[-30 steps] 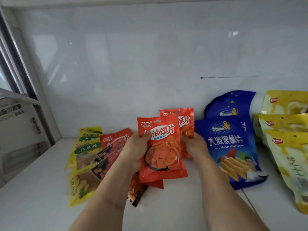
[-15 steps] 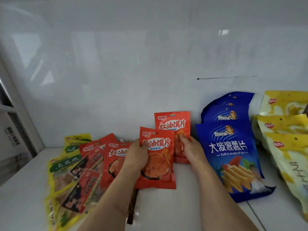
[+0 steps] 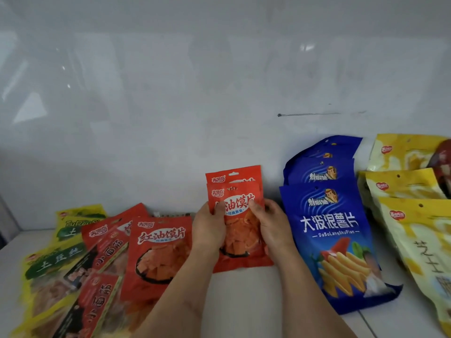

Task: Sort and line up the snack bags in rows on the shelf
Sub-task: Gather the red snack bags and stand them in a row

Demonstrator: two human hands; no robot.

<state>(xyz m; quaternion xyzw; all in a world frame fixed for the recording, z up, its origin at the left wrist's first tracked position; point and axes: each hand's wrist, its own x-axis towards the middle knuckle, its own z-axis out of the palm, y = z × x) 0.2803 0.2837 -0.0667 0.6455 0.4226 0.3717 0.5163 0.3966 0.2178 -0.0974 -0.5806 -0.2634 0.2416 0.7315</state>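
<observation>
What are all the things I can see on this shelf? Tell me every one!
orange-red bags in hands: two, stacked, centre by the back wall
loose orange-red bag: one, lying left of the hands
red-and-black bags: at least two, lower left
yellow-green bags: at least two, far left
blue bags: three, overlapping, right of the hands
yellow bags: three, far right
shelf: one, white
left hand: holds the stacked bags
right hand: holds the same bags

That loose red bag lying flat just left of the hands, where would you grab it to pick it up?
Probably by its top edge. The loose red bag lies flat with its sealed header strip toward the wall and clear of the left hand. Its lower part overlaps the red-and-black bags, so coming from above at the top, thumb on front, looks easiest.
</observation>
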